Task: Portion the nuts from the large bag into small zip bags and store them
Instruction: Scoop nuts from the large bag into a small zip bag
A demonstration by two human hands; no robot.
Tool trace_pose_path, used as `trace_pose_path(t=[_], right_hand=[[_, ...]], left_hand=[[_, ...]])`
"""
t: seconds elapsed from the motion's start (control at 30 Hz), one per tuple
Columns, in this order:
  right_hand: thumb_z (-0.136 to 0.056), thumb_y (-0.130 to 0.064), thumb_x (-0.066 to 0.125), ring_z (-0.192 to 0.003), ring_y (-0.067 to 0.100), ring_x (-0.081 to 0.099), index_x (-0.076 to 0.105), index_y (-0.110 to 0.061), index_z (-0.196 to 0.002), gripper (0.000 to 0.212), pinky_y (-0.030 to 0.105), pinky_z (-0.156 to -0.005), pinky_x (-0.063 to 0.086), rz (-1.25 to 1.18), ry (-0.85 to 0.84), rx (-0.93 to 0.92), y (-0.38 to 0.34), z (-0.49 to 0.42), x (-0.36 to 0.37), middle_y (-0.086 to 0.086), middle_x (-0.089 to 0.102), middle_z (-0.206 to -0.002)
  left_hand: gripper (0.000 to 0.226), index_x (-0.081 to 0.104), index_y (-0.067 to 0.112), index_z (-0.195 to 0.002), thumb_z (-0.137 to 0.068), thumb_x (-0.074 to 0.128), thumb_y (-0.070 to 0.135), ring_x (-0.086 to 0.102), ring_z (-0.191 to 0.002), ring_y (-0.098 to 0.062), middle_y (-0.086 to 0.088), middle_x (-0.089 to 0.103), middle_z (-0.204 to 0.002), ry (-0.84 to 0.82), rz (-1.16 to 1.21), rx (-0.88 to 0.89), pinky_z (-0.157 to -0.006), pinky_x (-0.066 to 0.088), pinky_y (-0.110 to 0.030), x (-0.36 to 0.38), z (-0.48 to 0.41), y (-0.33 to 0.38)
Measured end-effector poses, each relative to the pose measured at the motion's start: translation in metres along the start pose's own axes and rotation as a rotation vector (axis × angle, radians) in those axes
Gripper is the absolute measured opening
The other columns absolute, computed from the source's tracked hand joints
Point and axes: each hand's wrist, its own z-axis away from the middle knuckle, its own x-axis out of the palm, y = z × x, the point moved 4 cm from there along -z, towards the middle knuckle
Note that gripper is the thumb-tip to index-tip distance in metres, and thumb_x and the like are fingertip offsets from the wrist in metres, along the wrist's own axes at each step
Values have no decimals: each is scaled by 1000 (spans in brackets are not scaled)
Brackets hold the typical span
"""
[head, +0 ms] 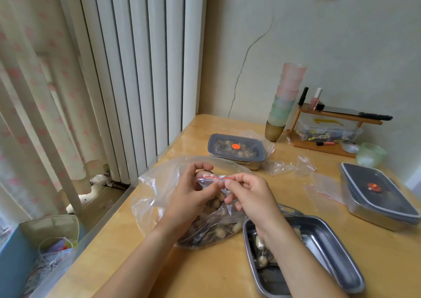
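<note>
Nearest, the open rectangular stainless-steel tray (323,243) sat by the right forearm with a few filled packets (260,244) in it, probably so each finished portion needed only a short reach. Just beside it lay the large crumpled clear plastic bag (155,183), nuts (222,232) pooled at its near end. Over its mouth the left hand (193,190) and right hand (247,191), fingers curled close, pinched the small clear zip bag with a red strip (215,179), likely so spills fell back in. Farther off, spare empty zip bags (287,164) waited near two grey-lidded steel boxes (237,148).
</note>
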Motion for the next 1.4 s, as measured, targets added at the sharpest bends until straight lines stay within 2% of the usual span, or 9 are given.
trace_pose_path(t=[0.13,0.27,0.37,0.5,0.63,0.77,0.97,1.1,1.4], right_hand=[[-97,-13,67,-60,9,63,73,-12,-89,9,14,-52,42,42,58,-25,-1,0,-1,1,72,-70],[-94,-18,69,-59,11,66,71,-16,-86,8,33,-65,55,135,113,-81,-4,0,0,3,71,-63],[-93,-16,68,-58,10,65,70,-14,-86,7,37,-68,57,164,118,-104,-6,1,1,4,70,-61],[-93,-13,67,-58,11,66,68,-13,-87,7,37,-67,57,175,80,-144,-9,3,3,1,69,-60],[-95,-10,65,-60,13,67,67,-15,-87,10,32,-66,56,146,42,-178,-10,5,3,-8,72,-68],[-97,-11,64,-62,14,67,68,-17,-90,10,30,-66,57,124,5,-174,-10,6,4,-6,73,-74],[-100,-18,63,-60,10,63,69,-18,-94,9,21,-56,47,92,20,-148,-7,6,2,1,68,-64],[-99,-14,65,-57,8,61,70,-14,-94,7,15,-52,43,64,9,-121,-6,3,2,-2,67,-64],[-95,-12,69,-57,9,63,71,-11,-91,4,14,-50,42,98,26,-121,-4,1,0,-1,68,-66]], left_hand=[[43,52,15,-123,-89,78,7,67,-69,-24,-7,72,-91,43,20,5,-57,52,-36,3,2,5],[44,55,17,-123,-87,80,11,70,-79,-20,-6,74,-97,66,-30,36,-70,59,-37,2,3,3],[41,55,16,-122,-89,78,8,69,-76,-22,-8,73,-97,67,-25,36,-65,58,-34,4,4,5],[38,55,13,-121,-90,75,5,66,-67,-24,-7,70,-93,71,24,11,-51,52,-31,6,5,5],[40,55,13,-122,-89,76,5,68,-68,-25,-9,70,-95,79,60,0,-54,53,-33,5,5,7],[41,53,13,-124,-90,75,6,67,-63,-27,-19,69,-100,55,92,-17,-54,47,-33,6,5,6],[36,57,17,-123,-92,74,9,65,-76,-30,-27,69,-102,61,49,1,-65,52,-40,3,4,1],[38,55,14,-123,-91,75,7,65,-78,-29,-31,67,-104,78,59,12,-64,56,-34,1,3,0],[39,48,7,-125,-93,69,-2,67,-76,-32,-17,73,-99,42,102,18,-63,58,-36,5,5,3]])
